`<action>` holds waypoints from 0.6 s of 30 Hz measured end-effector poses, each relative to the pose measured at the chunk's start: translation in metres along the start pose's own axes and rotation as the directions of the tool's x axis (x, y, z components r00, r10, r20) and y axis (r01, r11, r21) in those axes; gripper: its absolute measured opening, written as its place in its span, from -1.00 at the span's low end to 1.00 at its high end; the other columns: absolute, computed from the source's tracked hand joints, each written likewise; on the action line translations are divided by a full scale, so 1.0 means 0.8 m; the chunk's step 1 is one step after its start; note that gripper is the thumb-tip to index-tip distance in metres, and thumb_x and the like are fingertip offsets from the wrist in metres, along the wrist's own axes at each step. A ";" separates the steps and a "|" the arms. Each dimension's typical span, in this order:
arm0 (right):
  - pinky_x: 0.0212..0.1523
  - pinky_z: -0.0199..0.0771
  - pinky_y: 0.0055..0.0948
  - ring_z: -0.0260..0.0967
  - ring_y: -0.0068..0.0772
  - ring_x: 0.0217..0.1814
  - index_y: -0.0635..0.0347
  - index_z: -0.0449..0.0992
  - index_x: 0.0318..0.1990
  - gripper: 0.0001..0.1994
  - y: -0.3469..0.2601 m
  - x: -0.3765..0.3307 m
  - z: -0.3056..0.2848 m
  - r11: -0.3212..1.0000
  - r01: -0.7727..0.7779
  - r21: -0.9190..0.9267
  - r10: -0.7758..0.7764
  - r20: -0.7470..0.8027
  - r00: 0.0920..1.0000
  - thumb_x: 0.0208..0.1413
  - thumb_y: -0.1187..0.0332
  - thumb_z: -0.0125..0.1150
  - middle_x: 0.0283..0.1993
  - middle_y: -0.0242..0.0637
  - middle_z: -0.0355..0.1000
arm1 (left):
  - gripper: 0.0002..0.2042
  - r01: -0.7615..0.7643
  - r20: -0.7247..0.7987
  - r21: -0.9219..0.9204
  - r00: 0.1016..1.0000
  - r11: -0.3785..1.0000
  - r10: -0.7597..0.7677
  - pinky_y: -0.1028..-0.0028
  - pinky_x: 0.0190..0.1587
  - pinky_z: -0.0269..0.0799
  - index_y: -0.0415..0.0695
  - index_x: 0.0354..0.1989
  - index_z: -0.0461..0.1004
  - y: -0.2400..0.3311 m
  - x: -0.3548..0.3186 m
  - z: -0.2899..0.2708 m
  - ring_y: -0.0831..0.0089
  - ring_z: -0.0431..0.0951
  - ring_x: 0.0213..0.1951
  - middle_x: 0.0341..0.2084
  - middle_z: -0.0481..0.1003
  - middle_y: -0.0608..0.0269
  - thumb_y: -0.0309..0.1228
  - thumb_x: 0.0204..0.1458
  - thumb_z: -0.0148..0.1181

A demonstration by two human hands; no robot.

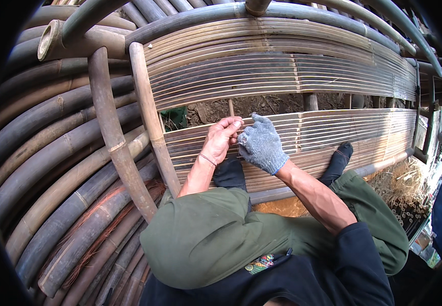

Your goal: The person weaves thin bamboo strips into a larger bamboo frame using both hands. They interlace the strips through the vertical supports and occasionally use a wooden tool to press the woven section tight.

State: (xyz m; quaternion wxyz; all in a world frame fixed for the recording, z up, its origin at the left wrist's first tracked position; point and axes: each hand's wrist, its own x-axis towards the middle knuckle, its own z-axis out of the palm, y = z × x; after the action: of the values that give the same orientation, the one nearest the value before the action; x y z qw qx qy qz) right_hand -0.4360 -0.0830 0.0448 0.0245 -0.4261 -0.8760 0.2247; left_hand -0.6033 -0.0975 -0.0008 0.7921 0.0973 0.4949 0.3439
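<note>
A dark top (307,278) is closest, then green trousers (200,239) with bent knees. Two dark-covered feet (338,160) rest at the front of a bamboo frame (149,102), on its near slat panel (315,133), which runs along the front edge. Over that panel's inner edge, toward the frame's left end, the hands meet. The bare left hand (222,138) has thumb and fingers bunched narrow; the right hand (263,145), in a grey knitted glove, curls just beside those fingertips. I cannot tell what either holds. Beyond lies a gap showing brown soil (266,104), then the far slat panel (231,76) below the thick pole (190,24) of the back edge. Bamboo poles (42,137) crowd past the left edge.
</note>
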 end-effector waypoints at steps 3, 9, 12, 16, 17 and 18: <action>-0.01 0.43 -0.12 0.48 -0.08 -0.31 0.07 0.55 -0.46 -0.87 0.000 0.015 -0.016 0.927 -0.138 0.349 0.187 -0.112 0.976 -0.01 0.26 0.22 -0.49 -0.21 0.46 | -0.84 -0.152 -0.001 0.325 0.987 0.933 0.161 0.65 -0.33 0.39 -0.19 -0.16 0.60 0.004 -0.004 0.004 0.67 0.47 -0.35 -0.29 0.54 0.41 -0.39 0.17 0.24; -0.04 0.49 -0.17 0.51 0.01 -0.07 0.21 0.58 -0.11 -0.71 0.050 0.041 -0.012 0.670 -0.318 0.670 0.343 0.101 0.934 0.11 0.23 0.13 -0.17 -0.02 0.54 | -0.82 -0.215 0.062 0.663 0.970 0.717 0.234 0.62 -0.32 0.44 -0.22 -0.17 0.60 0.019 -0.006 -0.012 0.66 0.50 -0.33 -0.35 0.55 0.39 -0.37 0.16 0.27; 0.06 0.48 -0.20 0.51 -0.02 0.03 0.25 0.52 0.06 -0.62 0.058 0.031 -0.002 0.621 -0.194 0.759 0.276 0.019 0.961 0.11 0.28 0.12 -0.06 0.01 0.55 | -0.84 -0.194 0.027 0.355 0.980 0.915 0.197 0.57 -0.28 0.51 -0.22 -0.18 0.61 0.018 -0.002 -0.010 0.61 0.53 -0.37 -0.38 0.57 0.35 -0.40 0.18 0.24; 0.02 0.52 -0.21 0.53 -0.03 0.01 0.18 0.55 0.06 -0.63 0.051 0.023 -0.003 0.617 -0.191 0.763 0.197 0.085 0.977 0.10 0.30 0.19 -0.06 -0.04 0.56 | -0.81 -0.206 0.089 0.377 0.979 0.903 0.186 0.57 -0.24 0.51 -0.27 -0.16 0.60 0.023 0.001 -0.022 0.60 0.54 -0.35 -0.37 0.59 0.30 -0.40 0.19 0.23; 0.00 0.53 -0.21 0.53 -0.03 0.00 0.15 0.57 0.05 -0.64 0.048 0.025 -0.004 0.684 -0.175 0.708 0.185 0.063 0.981 0.09 0.28 0.22 -0.08 -0.06 0.57 | -0.81 -0.198 0.095 0.388 0.980 0.900 0.174 0.57 -0.23 0.51 -0.28 -0.16 0.59 0.023 0.003 -0.023 0.59 0.55 -0.34 -0.37 0.59 0.29 -0.40 0.19 0.23; -0.01 0.54 -0.21 0.54 -0.04 -0.02 0.12 0.58 0.03 -0.65 0.045 0.027 -0.005 0.747 -0.160 0.646 0.174 0.042 0.984 0.08 0.27 0.24 -0.09 -0.08 0.57 | -0.81 -0.190 0.104 0.400 0.981 0.897 0.161 0.57 -0.22 0.52 -0.29 -0.16 0.59 0.024 0.005 -0.024 0.59 0.55 -0.34 -0.37 0.60 0.28 -0.41 0.19 0.22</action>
State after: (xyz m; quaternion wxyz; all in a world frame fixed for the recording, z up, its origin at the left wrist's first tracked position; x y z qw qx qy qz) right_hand -0.4220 -0.0459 0.0304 0.1589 -0.4704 -0.7029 0.5094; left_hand -0.6273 -0.0843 -0.0037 0.7365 0.3163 0.5174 0.2997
